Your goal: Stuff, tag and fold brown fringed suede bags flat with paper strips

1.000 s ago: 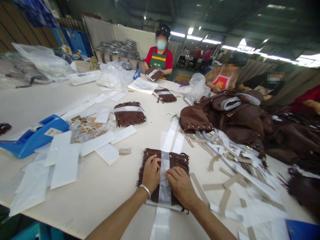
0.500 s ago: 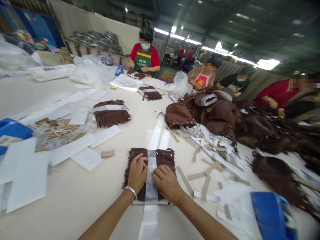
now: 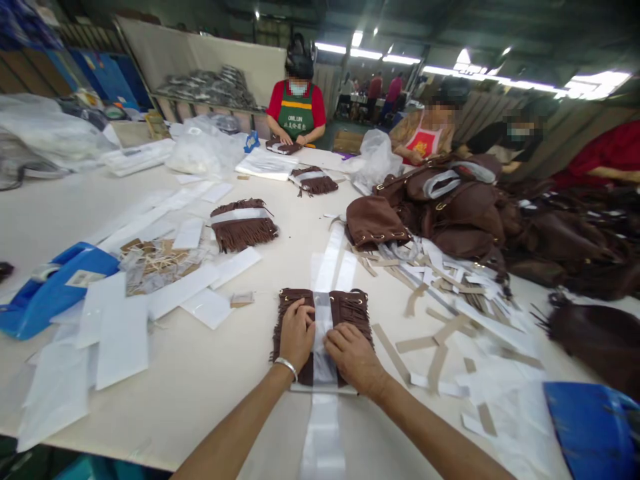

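Note:
A brown fringed bag [image 3: 350, 308] with small metal eyelets lies flat on the table before me, a white sheet edge showing beneath it. A clear plastic strip [image 3: 324, 365] runs lengthwise over its middle and beyond both ends. On the strip's left edge rest the bent fingers of my left hand [image 3: 297, 337], closed there; a silver bracelet circles that wrist. My right hand [image 3: 353, 353] is closed at the opposite edge, its fingers together and its thumb hidden. Farther off, a fringed bag [image 3: 243, 230] wears a pale band around it.
Brown bags [image 3: 450, 220] are heaped at the right, near loose tan paper strips [image 3: 440, 360]. White sheets [image 3: 123, 340] and small packets [image 3: 160, 260] lie left. Blue tape dispensers [image 3: 75, 273] stand at both sides. Across the table a co-worker [image 3: 296, 110] handles another bag.
The view has turned left, so everything sits farther right in the picture. My hands keep nearly the same places on the bag and strip. The far co-worker's hand has come down onto a bag.

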`<action>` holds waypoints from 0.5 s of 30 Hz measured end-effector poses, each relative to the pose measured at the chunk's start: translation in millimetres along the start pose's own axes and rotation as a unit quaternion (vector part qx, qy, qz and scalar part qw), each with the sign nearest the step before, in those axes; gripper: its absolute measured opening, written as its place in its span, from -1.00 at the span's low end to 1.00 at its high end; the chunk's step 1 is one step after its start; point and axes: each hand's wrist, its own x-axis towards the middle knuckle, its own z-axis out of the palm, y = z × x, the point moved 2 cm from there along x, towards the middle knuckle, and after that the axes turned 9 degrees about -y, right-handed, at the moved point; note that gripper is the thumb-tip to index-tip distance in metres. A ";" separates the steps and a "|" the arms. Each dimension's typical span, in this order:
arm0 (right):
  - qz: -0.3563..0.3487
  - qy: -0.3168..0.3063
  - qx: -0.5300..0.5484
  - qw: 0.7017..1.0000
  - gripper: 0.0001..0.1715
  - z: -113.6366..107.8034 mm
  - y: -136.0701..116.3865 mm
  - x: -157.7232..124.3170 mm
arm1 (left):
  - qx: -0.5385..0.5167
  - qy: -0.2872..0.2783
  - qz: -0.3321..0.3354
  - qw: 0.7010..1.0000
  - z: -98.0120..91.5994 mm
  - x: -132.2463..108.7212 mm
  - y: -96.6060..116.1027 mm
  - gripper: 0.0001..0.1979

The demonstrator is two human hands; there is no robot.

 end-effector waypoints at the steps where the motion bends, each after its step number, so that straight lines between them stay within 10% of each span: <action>1: 0.001 -0.002 -0.002 1.000 -0.80 0.0 -0.4 0.0 | -0.002 -0.001 0.001 1.000 0.4 -0.3 -0.3 -0.73; 15: 0.033 -0.052 -0.031 0.998 -0.66 3.9 -12.2 -1.8 | 0.000 0.002 0.012 1.000 -1.6 -1.9 2.5 -0.73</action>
